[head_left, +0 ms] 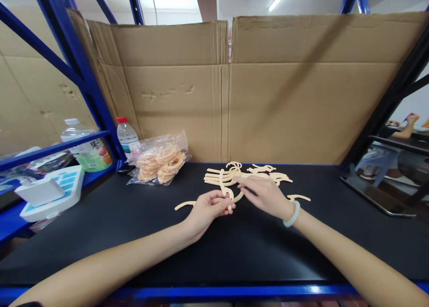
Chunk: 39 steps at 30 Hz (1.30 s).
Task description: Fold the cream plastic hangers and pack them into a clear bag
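My left hand [212,207] is closed, thumb and fingers pinching a cream-coloured curved piece [228,194] with a hooked, ring-like end. A straight arm of cream material rises from that grip, and a curved part runs right, below my right hand. My right hand [264,193] hovers over the loose pieces with its fingers stretched out. Its fingertips are close to the cream strips [214,178], though contact cannot be made out. A slim curved strip [184,205] shows left of my left hand. Another strip [299,197] lies beyond my right wrist.
A clear plastic bag [162,159] of cream pieces lies at the back left, beside a red-capped bottle [126,135]. A dark phone-like slab [375,195] is on the right of the black table [214,258]. Cardboard [301,97] walls the back. A white power strip [55,193] sits left.
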{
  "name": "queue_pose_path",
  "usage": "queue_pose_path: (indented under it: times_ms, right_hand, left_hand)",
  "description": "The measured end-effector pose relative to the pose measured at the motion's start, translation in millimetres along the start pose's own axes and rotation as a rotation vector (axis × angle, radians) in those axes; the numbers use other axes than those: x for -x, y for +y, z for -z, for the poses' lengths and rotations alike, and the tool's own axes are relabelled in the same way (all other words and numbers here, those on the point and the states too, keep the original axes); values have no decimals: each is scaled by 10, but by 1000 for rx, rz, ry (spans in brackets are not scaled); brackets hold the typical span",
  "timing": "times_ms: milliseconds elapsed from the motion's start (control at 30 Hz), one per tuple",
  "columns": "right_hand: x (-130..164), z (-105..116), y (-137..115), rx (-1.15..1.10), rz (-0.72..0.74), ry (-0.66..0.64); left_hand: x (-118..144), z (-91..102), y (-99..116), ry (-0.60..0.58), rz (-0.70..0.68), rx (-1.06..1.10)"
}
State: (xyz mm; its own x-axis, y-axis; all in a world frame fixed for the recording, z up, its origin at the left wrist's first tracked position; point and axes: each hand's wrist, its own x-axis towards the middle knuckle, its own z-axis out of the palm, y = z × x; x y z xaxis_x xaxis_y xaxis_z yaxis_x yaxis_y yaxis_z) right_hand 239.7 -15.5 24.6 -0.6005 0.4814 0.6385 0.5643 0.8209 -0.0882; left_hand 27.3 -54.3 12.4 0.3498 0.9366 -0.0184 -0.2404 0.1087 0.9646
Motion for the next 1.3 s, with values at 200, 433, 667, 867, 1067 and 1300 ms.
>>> queue_pose_path:
  times_ms: [200, 433, 667, 867, 1067, 1300]
  right_hand:
    - [140, 13, 629, 169, -270, -133]
    - [209, -117, 760, 158, -252, -196]
    - [202, -196, 760, 149, -230, -141]
    - [203, -138, 783, 207, -282, -27]
    - [204, -17, 806, 231, -339, 92]
    - [215, 155, 874, 84, -400, 163]
  left_hand:
    - [-52, 32, 80, 72, -53, -39]
    - [-137, 144, 191, 85, -96, -37]
    - [-158, 194, 283, 102, -101, -28]
    - [-246, 320, 314, 198, -91, 86]
    - [-313, 449, 351, 274, -83, 154]
    - [-379, 498, 347, 350, -78, 265]
